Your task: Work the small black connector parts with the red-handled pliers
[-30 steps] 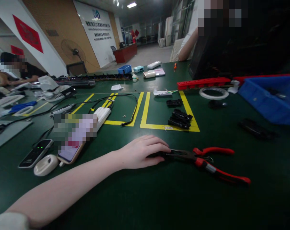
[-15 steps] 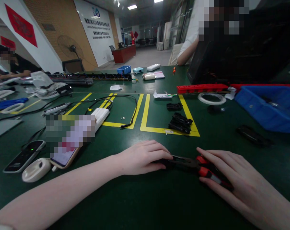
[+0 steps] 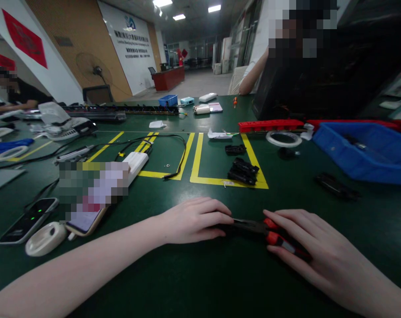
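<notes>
Red-handled pliers (image 3: 254, 226) lie on the green table (image 3: 193, 282) in front of me. My left hand (image 3: 193, 219) rests at the pliers' nose, fingers curled together over a small dark piece that is mostly hidden beneath them. My right hand (image 3: 322, 256) lies over the red handles with its fingers closing round them; only a short stretch of red handle shows under the thumb.
Black plastic parts (image 3: 242, 171) sit inside a yellow taped box. A blue bin (image 3: 362, 152) stands at the right, a loose black part (image 3: 334, 186) before it. A phone (image 3: 28, 219), a white puck (image 3: 46, 238) and a power bank (image 3: 134, 161) lie left. A person sits across.
My right hand came in from the right and settled on the pliers' handles. The left hand has stayed at the nose. The view tilted up slightly.
</notes>
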{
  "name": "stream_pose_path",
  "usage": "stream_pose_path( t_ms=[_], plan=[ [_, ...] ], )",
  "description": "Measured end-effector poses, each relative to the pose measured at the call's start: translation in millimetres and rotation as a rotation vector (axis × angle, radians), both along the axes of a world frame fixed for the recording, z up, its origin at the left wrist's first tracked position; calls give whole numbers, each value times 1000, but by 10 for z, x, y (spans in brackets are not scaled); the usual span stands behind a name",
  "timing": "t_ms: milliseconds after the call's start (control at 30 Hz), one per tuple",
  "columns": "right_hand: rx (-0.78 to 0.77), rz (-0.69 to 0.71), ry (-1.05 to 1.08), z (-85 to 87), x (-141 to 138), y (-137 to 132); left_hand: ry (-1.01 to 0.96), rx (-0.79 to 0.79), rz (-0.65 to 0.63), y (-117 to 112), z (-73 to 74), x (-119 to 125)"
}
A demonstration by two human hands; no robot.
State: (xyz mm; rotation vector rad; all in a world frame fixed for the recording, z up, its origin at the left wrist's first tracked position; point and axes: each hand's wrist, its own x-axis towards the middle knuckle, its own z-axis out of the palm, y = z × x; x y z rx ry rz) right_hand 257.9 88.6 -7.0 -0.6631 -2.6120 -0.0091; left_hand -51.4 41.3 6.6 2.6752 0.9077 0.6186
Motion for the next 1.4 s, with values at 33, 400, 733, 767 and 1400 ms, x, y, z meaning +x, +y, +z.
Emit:
stream_pose_path(
  t_ms=[33, 400, 733, 767, 1400],
  plan=[
    [1, 4, 3, -1, 0, -4, -6, -1, 0, -1, 0, 1],
    [98, 29, 24, 7, -9, -47, 21, 18, -5, -5, -2, 19],
    [134, 32, 28, 25, -17, -69, 16, 21, 5, -7, 7, 18],
    [131, 35, 26, 27, -16, -66, 20, 35, 11, -6, 5, 18],
    [95, 25, 16, -57, 54, -56, 21, -20, -10, -18, 29, 16]
  ],
)
